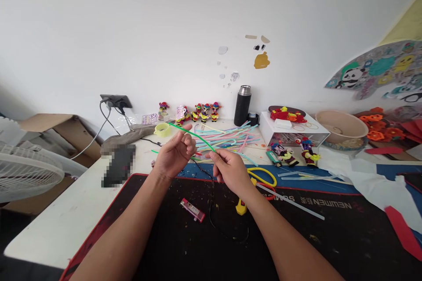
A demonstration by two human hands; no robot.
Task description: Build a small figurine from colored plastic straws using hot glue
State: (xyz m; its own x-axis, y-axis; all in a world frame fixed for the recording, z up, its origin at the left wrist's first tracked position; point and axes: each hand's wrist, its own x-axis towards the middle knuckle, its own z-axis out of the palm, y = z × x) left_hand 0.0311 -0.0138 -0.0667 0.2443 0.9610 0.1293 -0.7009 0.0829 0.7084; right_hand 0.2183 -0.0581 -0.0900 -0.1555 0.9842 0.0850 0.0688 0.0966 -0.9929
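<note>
A thin green stem [202, 138], slightly bowed, runs from upper left down to my right hand [229, 167]. The right thumb and fingers are pinched on its lower end. My left hand [176, 151] is turned palm towards me with its fingers curled, and the stem crosses at its thumb and fingertips. How firmly those fingers grip it is hard to see. Below the hands, a pink lighter [192, 210] lies on the black mat [171, 246]. Under my right wrist, a yellow-handled tool [241, 206] is partly hidden.
Behind the hands lies a pile of pastel sticks [227, 138]. Several small figures [206, 112] stand along the wall by a black thermos [242, 106]. A white box [293, 134] and a bowl [342, 125] are at right. A fan [29, 162] stands left; a cable [211, 210] crosses the mat.
</note>
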